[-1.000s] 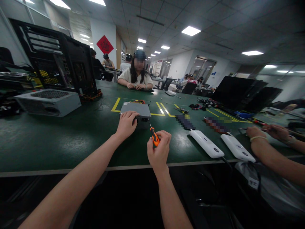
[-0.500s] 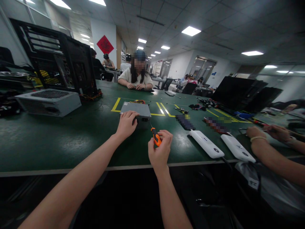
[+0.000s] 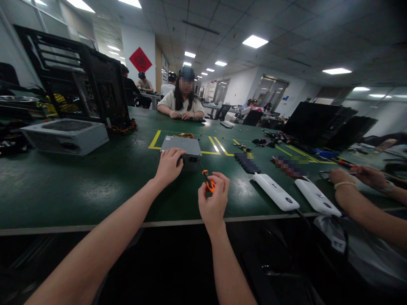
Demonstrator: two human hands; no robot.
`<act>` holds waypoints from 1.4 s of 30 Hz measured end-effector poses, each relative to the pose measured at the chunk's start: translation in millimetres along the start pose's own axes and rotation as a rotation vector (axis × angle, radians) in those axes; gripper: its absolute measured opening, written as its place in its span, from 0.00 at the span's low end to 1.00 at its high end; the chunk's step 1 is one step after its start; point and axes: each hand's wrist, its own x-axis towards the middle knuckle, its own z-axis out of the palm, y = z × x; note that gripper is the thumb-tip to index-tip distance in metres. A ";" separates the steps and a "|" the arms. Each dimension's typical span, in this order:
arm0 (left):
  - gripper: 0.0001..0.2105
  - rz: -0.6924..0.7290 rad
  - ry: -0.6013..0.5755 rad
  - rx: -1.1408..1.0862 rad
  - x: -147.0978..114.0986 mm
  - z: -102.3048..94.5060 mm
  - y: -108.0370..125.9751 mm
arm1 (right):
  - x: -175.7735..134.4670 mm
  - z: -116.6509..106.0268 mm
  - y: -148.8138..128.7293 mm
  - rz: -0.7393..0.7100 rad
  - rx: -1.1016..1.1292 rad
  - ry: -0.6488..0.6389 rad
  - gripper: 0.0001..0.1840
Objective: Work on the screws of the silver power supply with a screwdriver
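A grey metal computer power supply (image 3: 186, 145) lies on the green table (image 3: 127, 169), its socket side towards me. My left hand (image 3: 170, 166) is closed over its near left corner, fingers on the top and thumb at the front face. In my right hand (image 3: 213, 198) is a screwdriver (image 3: 208, 180) with an orange and black handle, gripped between thumb and fingers. Its thin shaft points up and left to the right end of the front face. Whether the tip sits in a screw is too small to tell. Coloured cables (image 3: 186, 135) show behind the box.
On the left stand a larger power supply (image 3: 68, 135) and an open black computer case (image 3: 79, 80). Two white power banks (image 3: 275, 192) and phones lie to the right. A co-worker's hands (image 3: 343, 180) work at far right; another person (image 3: 182, 101) sits opposite.
My right hand has shifted very slightly and the screwdriver handle appears turned a little in the fingers. My left hand and the power supply stay in place.
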 end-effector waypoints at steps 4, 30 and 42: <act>0.14 0.002 -0.002 0.013 -0.1 0.2 0.0 | -1.5 1.3 1.4 -0.025 0.031 -0.015 0.10; 0.14 0.001 0.003 0.011 0.1 1.1 -0.2 | -5.0 -1.4 5.3 0.036 0.112 -0.020 0.08; 0.14 -0.007 -0.006 -0.003 0.0 1.0 -0.6 | -0.9 1.5 4.1 -0.030 0.066 0.008 0.10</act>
